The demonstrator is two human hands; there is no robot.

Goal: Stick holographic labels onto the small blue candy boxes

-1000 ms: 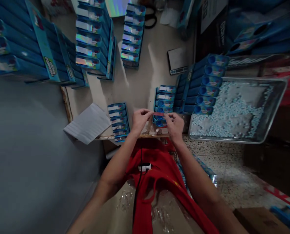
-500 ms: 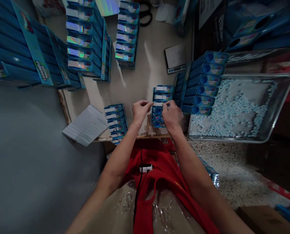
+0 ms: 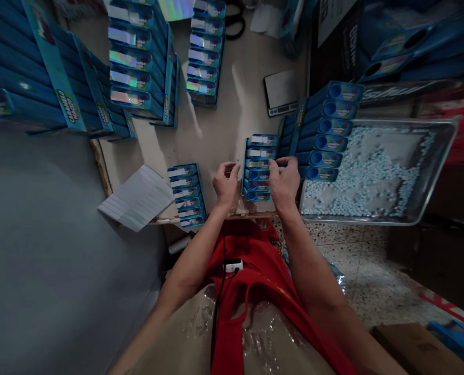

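A row of blue candy boxes [image 3: 260,176] lies stacked in front of me, end panels facing up. White sticker strips cover the holes of the two far boxes. A dull strip [image 3: 258,163] lies over the third one, while the nearer three show round blue holes. My right hand [image 3: 285,182] rests at that strip's right end, fingers bent and apart, holding nothing visible. To the left of the row, clear of it, is my left hand [image 3: 226,186], its fingers loosely curled with a gap and nothing in them.
At left stands another box row with strips [image 3: 185,195], beside a folded white sheet [image 3: 138,199]. Taller box stacks [image 3: 130,57] fill the back left. A holed box bundle [image 3: 325,140] and a metal tray of small pale candies [image 3: 372,221] are at right, a small scale [image 3: 280,92] behind.
Both hands held a white strip between them over the third box. Now it lies on that box; my left hand has drawn back left and my right has shifted right.
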